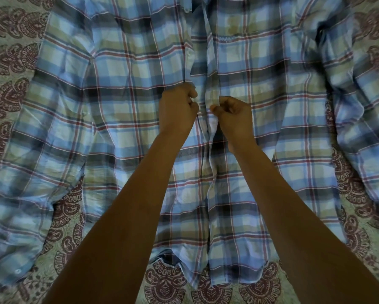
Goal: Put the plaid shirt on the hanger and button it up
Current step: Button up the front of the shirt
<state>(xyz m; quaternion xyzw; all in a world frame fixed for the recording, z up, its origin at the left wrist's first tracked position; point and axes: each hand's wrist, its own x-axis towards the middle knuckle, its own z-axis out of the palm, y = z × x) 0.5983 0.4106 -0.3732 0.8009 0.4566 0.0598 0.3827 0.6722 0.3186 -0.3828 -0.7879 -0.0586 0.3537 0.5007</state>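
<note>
**Both hands at the shirt front**

Through the head camera I look down on the shirt (122,110), spread front-up over a patterned bedspread (6,62) and filling most of my view.

At 9 o'clock one sleeve (30,172) runs from the shoulder at 10 down to 7, where its cuff lies on the bedspread with a pale button (18,271) showing.

Just above centre, toward 12, my left hand (177,108) is clenched round the left front edge (187,69) of the shirt, knuckles up and fingers curled into the cloth. Just beside it, with a narrow strip of plaid between them, my right hand (235,116) pinches the right front edge (210,88) between thumb and forefinger, its other fingers curled in. Both forearms reach in from 6 and 5 o'clock, crossing the lower shirt.

Above the hands the two edges stand slightly apart up to 12. Below them the edges lie together in a seam running to the hem at 6; I cannot tell whether anything there is fastened.

At 3 o'clock the other sleeve (359,95) lies rumpled, running from 1 down to 4 over the bedspread.
</note>
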